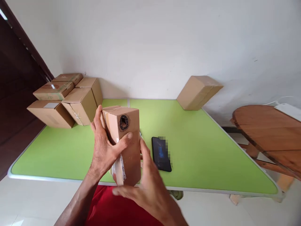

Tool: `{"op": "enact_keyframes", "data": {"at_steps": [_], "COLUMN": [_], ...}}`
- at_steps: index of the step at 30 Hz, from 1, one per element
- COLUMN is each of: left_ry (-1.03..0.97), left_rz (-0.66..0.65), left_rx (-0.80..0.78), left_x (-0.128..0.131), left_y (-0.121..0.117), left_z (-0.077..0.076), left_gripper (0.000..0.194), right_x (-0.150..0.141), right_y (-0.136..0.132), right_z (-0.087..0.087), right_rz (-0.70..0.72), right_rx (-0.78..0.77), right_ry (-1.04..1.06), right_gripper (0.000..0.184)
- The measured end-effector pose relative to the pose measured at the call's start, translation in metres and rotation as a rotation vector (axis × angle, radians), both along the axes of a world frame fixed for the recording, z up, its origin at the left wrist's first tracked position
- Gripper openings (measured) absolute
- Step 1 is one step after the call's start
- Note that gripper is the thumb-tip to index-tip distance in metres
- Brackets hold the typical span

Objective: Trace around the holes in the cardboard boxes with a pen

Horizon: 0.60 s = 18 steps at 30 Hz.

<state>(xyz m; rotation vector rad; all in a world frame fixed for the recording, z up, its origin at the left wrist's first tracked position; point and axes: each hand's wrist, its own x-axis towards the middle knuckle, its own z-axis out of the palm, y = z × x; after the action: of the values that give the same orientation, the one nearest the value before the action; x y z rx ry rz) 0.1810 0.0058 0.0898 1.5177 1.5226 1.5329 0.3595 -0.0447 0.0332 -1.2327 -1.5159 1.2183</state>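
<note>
Carton (130, 153) sits gripped in my left hand (102, 151), above the near edge of the worktop (199, 153). My right hand (150, 183), blurred, is spread wide at the carton's lower right side; I cannot confirm contact.

Table (207, 163): green top, pale rim. At 10 o'clock, a cluster of cardboard boxes (70, 98); whether the rearmost rest directly on the top is hidden. Between 1 and 2 o'clock, a single carton (197, 94) at the far corner. Just off centre toward 4 o'clock, a black phone (160, 155), screen up.
</note>
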Motion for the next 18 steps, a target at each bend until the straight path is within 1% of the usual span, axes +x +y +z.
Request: {"op": "enact_keyframes", "data": {"at_steps": [1,2,3,4,5,6,8,9,10,11,12,13,14,16,17,18], "left_ry": [0.048,0.081,0.093,0.079,0.04,-0.013,-0.144,-0.199,-0.24,-0.272,-0.297,-0.302,-0.286,-0.229,-0.2,-0.197], "left_rz": [0.022,0.021,-0.003,-0.038,-0.079,-0.139,-0.301,-0.402,-0.499,-0.575,-0.615,-0.623,-0.609,-0.557,-0.517,-0.513], "left_rx": [0.026,0.051,0.076,0.094,0.09,0.056,-0.104,-0.21,-0.303,-0.368,-0.398,-0.4,-0.373,-0.279,-0.201,-0.145], "left_x": [0.002,0.003,0.003,0.001,-0.001,-0.004,-0.008,-0.009,-0.008,-0.005,0.0,0.008,0.019,0.051,0.072,0.096], "left_y": [0.003,0.005,0.006,0.007,0.007,0.006,0.005,0.005,0.006,0.01,0.016,0.025,0.037,0.069,0.086,0.103], "left_z": [0.003,0.004,0.005,0.005,0.004,0.003,-0.001,-0.004,-0.007,-0.009,-0.012,-0.015,-0.018,-0.027,-0.032,-0.038], "left_gripper": [0.133,0.134,0.135,0.135,0.136,0.137,0.132,0.125,0.115,0.103,0.092,0.084,0.08,0.08,0.086,0.091], "right_x": [-0.013,-0.02,-0.021,-0.017,-0.009,0.002,0.025,0.035,0.043,0.049,0.054,0.058,0.061,0.067,0.072,0.078], "right_y": [0.003,0.008,0.016,0.025,0.034,0.041,0.051,0.055,0.058,0.061,0.064,0.067,0.071,0.081,0.088,0.095], "right_z": [0.001,0.002,0.001,0.002,0.003,0.005,0.01,0.013,0.015,0.016,0.016,0.016,0.014,0.009,0.006,0.002], "right_rz": [-0.091,-0.138,-0.158,-0.139,-0.09,-0.036,0.025,0.024,0.005,-0.025,-0.067,-0.121,-0.192,-0.358,-0.443,-0.522], "right_rx": [0.053,0.083,0.094,0.087,0.063,0.032,-0.012,-0.016,-0.008,0.006,0.031,0.064,0.105,0.193,0.237,0.271], "right_ry": [0.001,0.013,0.055,0.136,0.247,0.371,0.581,0.634,0.644,0.615,0.548,0.452,0.344,0.149,0.08,0.034], "right_gripper": [0.135,0.133,0.128,0.121,0.111,0.098,0.073,0.066,0.062,0.061,0.06,0.06,0.061,0.071,0.081,0.094]}}
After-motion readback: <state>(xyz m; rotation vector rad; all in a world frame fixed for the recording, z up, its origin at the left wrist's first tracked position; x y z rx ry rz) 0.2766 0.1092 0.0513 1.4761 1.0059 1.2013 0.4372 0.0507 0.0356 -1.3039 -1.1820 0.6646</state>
